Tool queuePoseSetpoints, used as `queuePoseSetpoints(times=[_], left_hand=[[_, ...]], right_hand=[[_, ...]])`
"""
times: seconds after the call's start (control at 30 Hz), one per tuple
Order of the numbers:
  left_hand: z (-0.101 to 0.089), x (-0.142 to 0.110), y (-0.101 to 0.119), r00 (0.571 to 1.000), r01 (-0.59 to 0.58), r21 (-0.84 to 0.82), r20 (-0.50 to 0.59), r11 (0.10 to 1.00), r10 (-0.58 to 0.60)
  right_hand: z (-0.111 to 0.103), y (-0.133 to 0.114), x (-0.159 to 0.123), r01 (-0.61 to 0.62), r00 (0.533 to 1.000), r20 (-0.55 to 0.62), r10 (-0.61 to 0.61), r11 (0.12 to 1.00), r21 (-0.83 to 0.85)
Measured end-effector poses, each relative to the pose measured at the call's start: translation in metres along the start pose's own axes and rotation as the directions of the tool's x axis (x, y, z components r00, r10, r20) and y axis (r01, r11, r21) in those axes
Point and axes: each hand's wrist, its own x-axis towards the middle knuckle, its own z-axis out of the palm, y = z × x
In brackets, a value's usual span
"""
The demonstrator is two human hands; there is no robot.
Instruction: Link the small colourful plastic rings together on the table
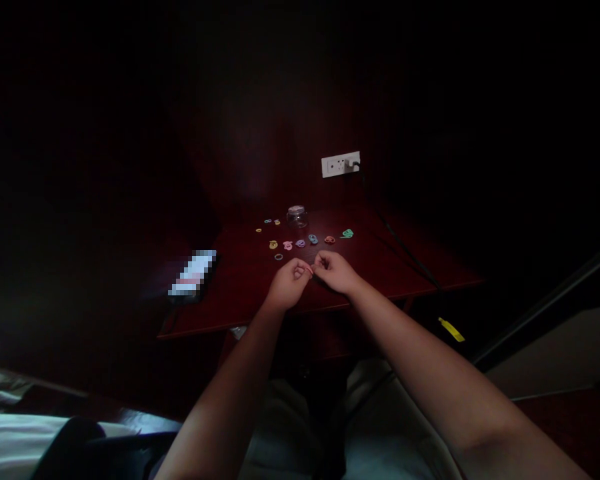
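Note:
My left hand (291, 280) and my right hand (334, 270) meet over the dark red table (240, 300), fingers curled and pinched together. Something small and reddish shows between the fingertips, too small to name. Just beyond the hands lie several small coloured loops (300, 243) in a loose row: yellow, pink, purple, blue, orange and a green one (347, 233). A small clear glass jar (297, 216) stands behind them.
A lit phone (193, 273) lies at the table's left edge. A white wall socket (340, 164) with a plug sits behind the table, and a dark cable (410, 257) runs down the right side. A yellow tag (451, 329) hangs below. The room is very dark.

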Motion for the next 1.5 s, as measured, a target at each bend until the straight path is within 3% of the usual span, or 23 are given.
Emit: queuePoseSetpoints(times=[1.5], left_hand=[[0.0005,0.0002,0.0021,1.0,0.01,-0.024,0.003,1.0,-0.01]], right_hand=[[-0.0006,0.0002,0.0003,-0.002,1.0,-0.011,0.002,1.0,-0.012]])
